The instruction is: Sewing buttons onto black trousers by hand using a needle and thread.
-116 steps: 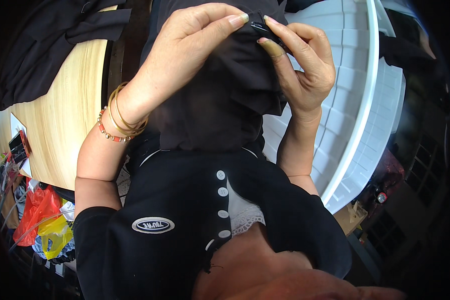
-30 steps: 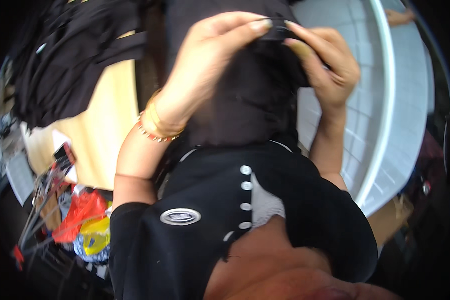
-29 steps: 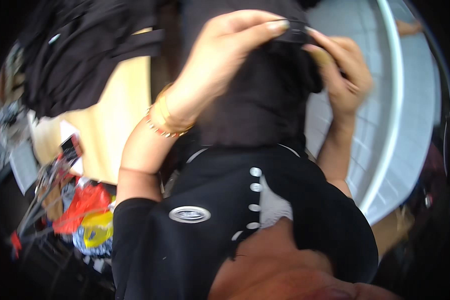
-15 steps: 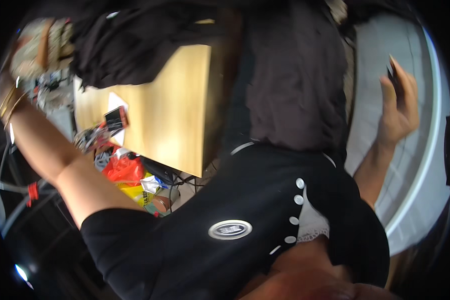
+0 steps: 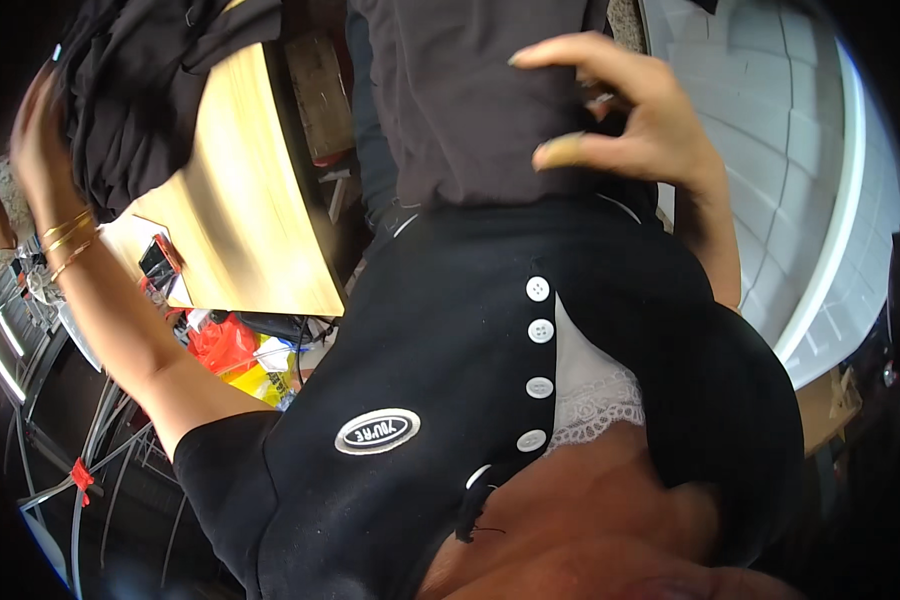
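Right now the work looks to be between two handlings of the dark cloth. The left hand (image 5: 32, 120) is stretched far out to the person's left, laid against the heap of black garments (image 5: 140, 90) on the pale wooden table (image 5: 240, 230); it sits at the dim edge of the head view, so whether its fingers close on the fabric or only touch it I cannot tell. The right hand (image 5: 620, 115) hovers in front of the dark grey garment (image 5: 470, 100) that hangs or lies ahead of the person's chest, its fingers spread and curled, holding nothing, the fingertips just beside the cloth rather than pinching it. Gold bangles (image 5: 65, 240) sit on the left wrist. My reading is that one piece is finished with and the step in hand is fetching another from the heap. The next move would call for the left hand to get a firm hold on a single garment, not a tangle of several, while the right hand stays free to take a second edge.
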The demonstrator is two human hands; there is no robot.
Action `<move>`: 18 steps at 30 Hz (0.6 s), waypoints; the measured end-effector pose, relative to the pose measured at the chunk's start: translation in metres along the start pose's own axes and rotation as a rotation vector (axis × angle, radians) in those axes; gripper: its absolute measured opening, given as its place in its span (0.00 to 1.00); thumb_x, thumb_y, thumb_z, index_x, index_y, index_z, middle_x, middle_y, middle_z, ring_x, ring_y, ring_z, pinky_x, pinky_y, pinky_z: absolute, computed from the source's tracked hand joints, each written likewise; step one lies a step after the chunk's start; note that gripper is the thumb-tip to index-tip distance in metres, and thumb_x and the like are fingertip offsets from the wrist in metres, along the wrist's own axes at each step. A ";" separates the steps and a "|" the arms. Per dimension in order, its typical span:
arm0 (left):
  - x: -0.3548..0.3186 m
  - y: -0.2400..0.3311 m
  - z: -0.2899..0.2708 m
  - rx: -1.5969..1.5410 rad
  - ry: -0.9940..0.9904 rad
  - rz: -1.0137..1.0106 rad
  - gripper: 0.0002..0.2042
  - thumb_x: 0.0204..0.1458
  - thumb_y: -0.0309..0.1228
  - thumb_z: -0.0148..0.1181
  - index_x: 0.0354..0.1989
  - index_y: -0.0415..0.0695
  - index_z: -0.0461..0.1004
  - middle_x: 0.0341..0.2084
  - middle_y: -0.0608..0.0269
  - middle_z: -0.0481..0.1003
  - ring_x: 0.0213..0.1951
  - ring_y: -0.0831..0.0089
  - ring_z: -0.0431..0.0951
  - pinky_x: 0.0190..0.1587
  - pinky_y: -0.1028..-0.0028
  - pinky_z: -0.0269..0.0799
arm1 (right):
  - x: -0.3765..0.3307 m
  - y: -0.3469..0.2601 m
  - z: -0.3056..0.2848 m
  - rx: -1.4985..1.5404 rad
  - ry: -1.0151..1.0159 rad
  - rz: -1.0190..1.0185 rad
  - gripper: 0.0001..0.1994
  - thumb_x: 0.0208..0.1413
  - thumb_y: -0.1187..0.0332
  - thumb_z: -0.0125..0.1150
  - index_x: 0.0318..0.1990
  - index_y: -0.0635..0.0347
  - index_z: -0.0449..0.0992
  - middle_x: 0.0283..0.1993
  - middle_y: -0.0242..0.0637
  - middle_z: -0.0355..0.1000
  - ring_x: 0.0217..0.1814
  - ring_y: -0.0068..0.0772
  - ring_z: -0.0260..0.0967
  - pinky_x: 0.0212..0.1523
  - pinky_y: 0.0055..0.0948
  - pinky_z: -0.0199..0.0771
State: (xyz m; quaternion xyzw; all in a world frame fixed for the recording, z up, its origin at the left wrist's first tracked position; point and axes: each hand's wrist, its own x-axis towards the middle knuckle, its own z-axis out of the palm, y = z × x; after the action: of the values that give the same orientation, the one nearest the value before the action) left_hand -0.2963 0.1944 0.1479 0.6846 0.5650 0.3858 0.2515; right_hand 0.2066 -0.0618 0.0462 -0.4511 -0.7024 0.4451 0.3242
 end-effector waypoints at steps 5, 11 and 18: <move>-0.124 0.147 0.168 -0.117 -0.963 0.070 0.09 0.51 0.19 0.66 0.41 0.42 0.83 0.42 0.58 0.80 0.44 0.69 0.80 0.48 0.72 0.77 | 0.017 0.007 0.004 -0.170 -0.127 -0.273 0.07 0.47 0.75 0.66 0.34 0.57 0.76 0.23 0.34 0.70 0.24 0.33 0.71 0.28 0.31 0.69; -0.146 0.164 0.203 -0.310 -1.004 -0.252 0.27 0.52 0.19 0.67 0.62 0.43 0.69 0.42 0.67 0.73 0.39 0.82 0.73 0.43 0.83 0.69 | 0.065 -0.012 -0.022 0.264 0.218 -0.166 0.05 0.55 0.77 0.69 0.34 0.63 0.77 0.29 0.23 0.72 0.30 0.11 0.64 0.31 0.15 0.63; -0.174 0.184 0.211 -0.456 -0.413 -0.343 0.17 0.62 0.23 0.54 0.59 0.43 0.71 0.49 0.68 0.74 0.49 0.80 0.72 0.54 0.79 0.66 | 0.135 0.053 -0.037 0.553 0.674 -0.015 0.07 0.59 0.68 0.65 0.33 0.59 0.76 0.27 0.19 0.67 0.28 0.12 0.59 0.30 0.17 0.57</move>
State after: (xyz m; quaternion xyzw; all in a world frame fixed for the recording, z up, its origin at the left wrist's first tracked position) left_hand -0.0295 0.0017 0.1271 0.5697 0.5083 0.3075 0.5679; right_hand 0.2048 0.0858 0.0195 -0.4621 -0.4151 0.4420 0.6472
